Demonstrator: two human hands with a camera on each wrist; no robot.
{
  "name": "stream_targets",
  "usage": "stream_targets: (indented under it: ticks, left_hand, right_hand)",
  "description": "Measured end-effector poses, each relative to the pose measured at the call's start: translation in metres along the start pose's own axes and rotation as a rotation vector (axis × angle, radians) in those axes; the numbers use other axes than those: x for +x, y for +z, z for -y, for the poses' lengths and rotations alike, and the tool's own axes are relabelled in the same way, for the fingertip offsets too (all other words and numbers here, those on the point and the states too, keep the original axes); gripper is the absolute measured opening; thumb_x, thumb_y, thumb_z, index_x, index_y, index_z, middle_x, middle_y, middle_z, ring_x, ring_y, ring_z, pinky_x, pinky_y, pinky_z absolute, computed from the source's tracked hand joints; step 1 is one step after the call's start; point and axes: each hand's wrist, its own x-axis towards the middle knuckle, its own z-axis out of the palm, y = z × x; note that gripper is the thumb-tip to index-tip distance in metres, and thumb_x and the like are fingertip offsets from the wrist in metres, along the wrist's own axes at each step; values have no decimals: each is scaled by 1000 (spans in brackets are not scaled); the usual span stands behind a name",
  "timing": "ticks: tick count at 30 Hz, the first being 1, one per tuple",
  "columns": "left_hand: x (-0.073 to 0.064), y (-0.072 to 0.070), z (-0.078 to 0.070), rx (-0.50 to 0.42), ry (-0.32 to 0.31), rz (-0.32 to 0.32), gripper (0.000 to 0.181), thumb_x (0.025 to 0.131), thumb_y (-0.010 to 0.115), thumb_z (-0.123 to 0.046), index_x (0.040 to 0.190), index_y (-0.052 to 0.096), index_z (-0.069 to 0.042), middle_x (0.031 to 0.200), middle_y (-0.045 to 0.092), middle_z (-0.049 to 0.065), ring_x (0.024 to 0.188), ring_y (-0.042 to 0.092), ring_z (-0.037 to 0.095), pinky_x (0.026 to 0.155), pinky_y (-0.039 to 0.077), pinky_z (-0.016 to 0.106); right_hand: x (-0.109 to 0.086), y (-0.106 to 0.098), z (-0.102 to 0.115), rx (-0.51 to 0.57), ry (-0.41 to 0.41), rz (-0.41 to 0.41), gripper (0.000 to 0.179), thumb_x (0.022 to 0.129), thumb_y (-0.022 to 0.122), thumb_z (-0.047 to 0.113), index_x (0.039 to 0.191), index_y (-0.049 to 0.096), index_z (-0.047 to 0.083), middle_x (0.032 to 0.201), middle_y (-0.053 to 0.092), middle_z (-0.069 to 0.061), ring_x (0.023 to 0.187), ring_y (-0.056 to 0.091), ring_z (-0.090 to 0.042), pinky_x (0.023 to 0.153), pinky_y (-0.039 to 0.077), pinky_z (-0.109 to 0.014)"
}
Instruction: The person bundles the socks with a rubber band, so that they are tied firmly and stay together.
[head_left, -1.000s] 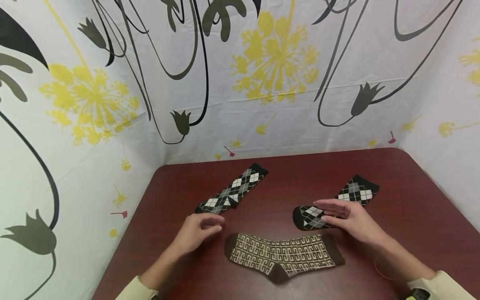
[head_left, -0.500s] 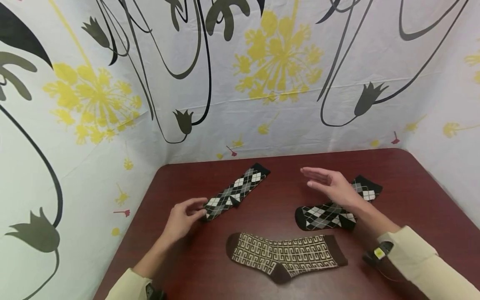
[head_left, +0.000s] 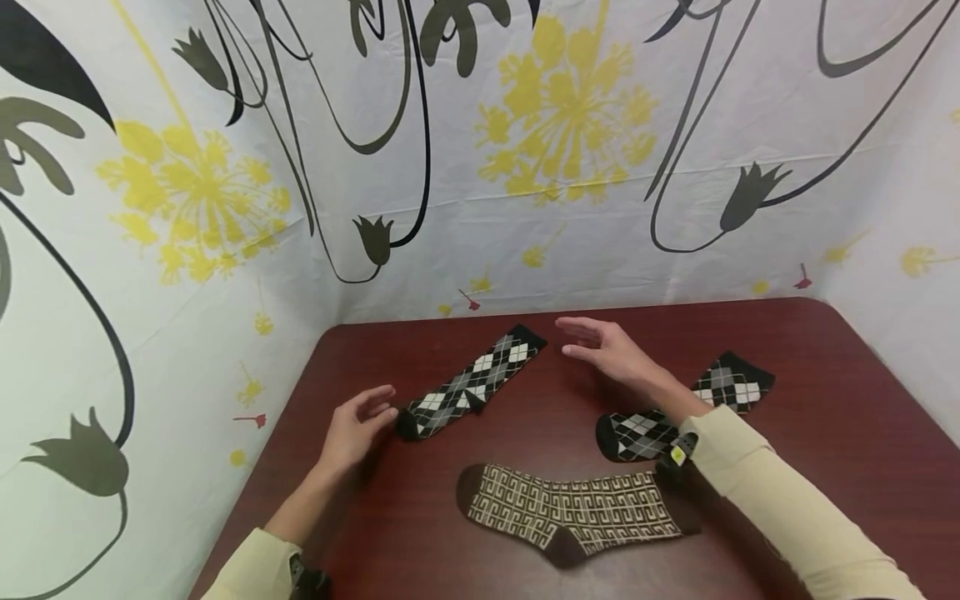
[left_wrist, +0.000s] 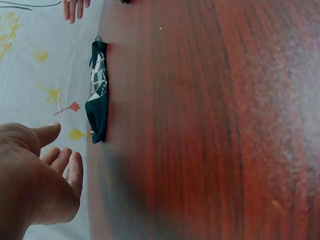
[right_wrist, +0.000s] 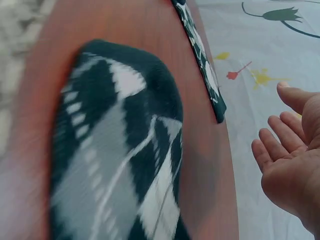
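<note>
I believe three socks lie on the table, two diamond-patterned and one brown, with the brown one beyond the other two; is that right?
Not quite: the head view shows the brown sock on the near side, in front of the left diamond-patterned sock and the right diamond-patterned sock. The rest stands: three socks lie on the table.

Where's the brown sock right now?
In the head view, the brown sock lies on the near part of the table, just right of centre, below the right diamond-patterned sock.
</note>
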Motion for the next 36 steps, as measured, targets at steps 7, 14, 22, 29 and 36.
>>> stream_targets:
  ticks: [7,14,22,29,36]
  left_hand:
    - [0,7,8,-84,-62,9,45,102,70,-1,146,60,2,142,65,20,132,62,37,100,52,23]
    - [-4,13,11,-96,-98,40,47,100,72,0,145,59,6,142,65,23,135,59,41,96,55,25]
    - [-5,18,10,-100,-121,29,47,99,73,0,145,61,2,142,65,20,136,59,37,104,53,33]
    - [-4,21,11,-112,-114,-8,44,99,74,-1,142,64,1,139,68,19,132,61,35,103,53,30]
    - [-4,22,10,-61,-109,-39,42,98,76,-3,139,67,0,135,70,17,127,64,33,104,53,38]
  right_hand:
    - [28,13,-7,-18,33,11,56,107,68,17,157,49,3,159,50,-18,148,45,-38,116,39,-59]
    - [51,24,-16,-83,68,62,58,107,66,16,159,44,1,160,48,-20,149,43,-39,117,38,-59]
    - [70,36,-20,-100,104,24,56,108,66,15,159,46,4,158,51,-20,144,48,-39,111,45,-56]
    - [77,46,-21,-93,102,38,56,108,64,13,160,45,3,160,47,-23,148,42,-40,113,43,-56]
    - [81,52,-20,-112,129,25,55,108,64,12,159,47,4,163,43,-24,152,36,-42,116,39,-58]
